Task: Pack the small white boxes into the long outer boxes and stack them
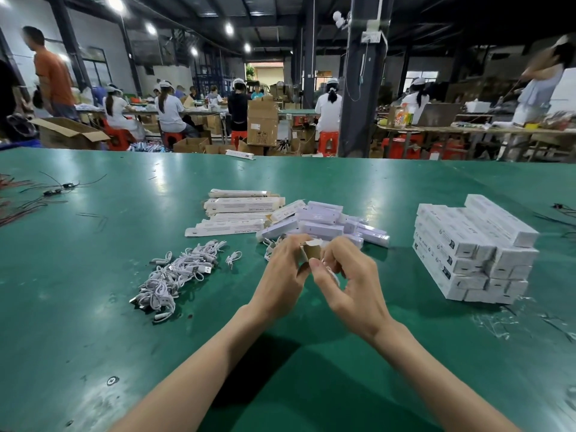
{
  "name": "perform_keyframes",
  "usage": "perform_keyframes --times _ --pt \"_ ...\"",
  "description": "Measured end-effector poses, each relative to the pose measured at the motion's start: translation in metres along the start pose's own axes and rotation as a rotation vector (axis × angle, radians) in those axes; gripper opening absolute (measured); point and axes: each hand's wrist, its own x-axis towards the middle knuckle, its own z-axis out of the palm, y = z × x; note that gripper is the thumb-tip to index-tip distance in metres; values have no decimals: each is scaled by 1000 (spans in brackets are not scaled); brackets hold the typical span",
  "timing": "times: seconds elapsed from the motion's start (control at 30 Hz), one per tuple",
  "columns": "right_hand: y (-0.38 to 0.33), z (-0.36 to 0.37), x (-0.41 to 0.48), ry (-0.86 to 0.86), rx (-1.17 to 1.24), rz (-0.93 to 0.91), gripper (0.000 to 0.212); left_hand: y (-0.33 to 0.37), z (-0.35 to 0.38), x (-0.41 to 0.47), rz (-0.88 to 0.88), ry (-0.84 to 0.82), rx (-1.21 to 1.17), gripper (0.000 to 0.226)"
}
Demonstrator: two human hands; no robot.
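Both hands meet over the middle of the green table (93, 275). My left hand (280, 275) grips a long outer box (311, 251) seen end-on, its brown inside and open end flaps facing me. My right hand (346, 282) pinches at that open end, with something white between its fingers that I cannot make out. Just behind the hands lies a loose pile of small white boxes (324, 222). Flat, unfilled outer boxes (240, 210) lie to the left of that pile. At the right stands a stack of packed long boxes (473, 247), laid crosswise in layers.
A heap of short white cables (174, 275) lies to the left of my hands. Dark wires (37, 194) trail at the far left edge and at the far right edge (564, 213). Behind the table, seated workers, red stools and cardboard cartons (262, 123) fill the hall.
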Motion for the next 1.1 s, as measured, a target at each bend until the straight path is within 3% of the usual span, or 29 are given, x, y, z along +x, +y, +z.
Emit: perform_keyframes --times 0.33,0.5,0.83,0.97,1.1 --pt "5 -2 0 -59 0 33 16 -2 4 6 137 -41 -42 35" --pt "8 -7 3 -105 -10 20 14 1 0 6 96 -10 -69 43" --pt "14 -13 8 -133 -117 10 17 -7 4 5 111 -30 -30 32" --pt "14 -15 11 -152 -176 -119 19 -5 4 5 79 -17 -35 41" --pt "16 -16 11 -175 -264 -205 27 -7 5 4 92 -31 -7 23"
